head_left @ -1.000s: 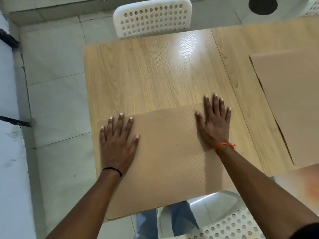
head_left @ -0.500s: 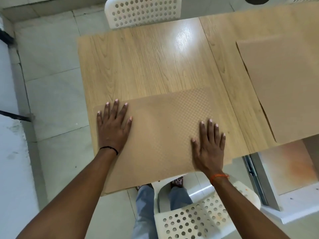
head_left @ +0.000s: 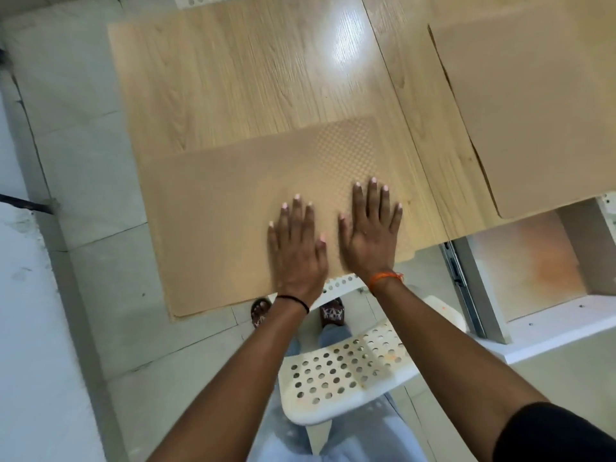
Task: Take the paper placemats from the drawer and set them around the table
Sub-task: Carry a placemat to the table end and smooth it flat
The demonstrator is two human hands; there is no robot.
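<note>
Head view: my left hand [head_left: 296, 248] and right hand [head_left: 370, 235] lie flat, fingers straight, pressing placemat [head_left: 233, 221] onto surface [head_left: 250, 78]; nothing gripped. Step: squaring this mat. Near edge overhangs surface, so next: slide fwd. Second placemat [head_left: 540, 111] lies to the right, apart. Drawer [head_left: 533, 261] open; chair [head_left: 346, 371] close below.

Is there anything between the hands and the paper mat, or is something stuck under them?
Nothing visible is in the way. The left hand and the right hand lie flat, side by side, right on the paper placemat, which rests on the wooden table and hangs over its near edge.
</note>
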